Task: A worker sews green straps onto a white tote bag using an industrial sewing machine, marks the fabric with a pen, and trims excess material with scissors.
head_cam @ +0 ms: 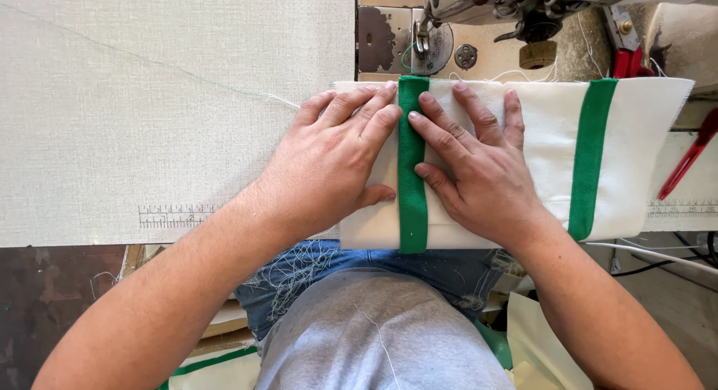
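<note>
Your desk (149, 98), covered in pale woven cloth, carries the folded cream canvas piece (538, 136) with two green webbing stripes, lying just below the grey sewing machine head (508, 5). Your left hand (336, 158) and right hand (471, 166) lie flat on the canvas, fingers (381, 121) spread and pressing, gripping nothing, either side of the left green stripe (411, 203), fingertips touching it. Red-handled snips (692, 154) lie at the right edge

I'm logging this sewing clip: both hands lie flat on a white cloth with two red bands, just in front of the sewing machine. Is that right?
Not quite: the bands are green, not red. The head view shows the left hand and right hand flat on the white cloth, either side of one green band, in front of the sewing machine.
</note>
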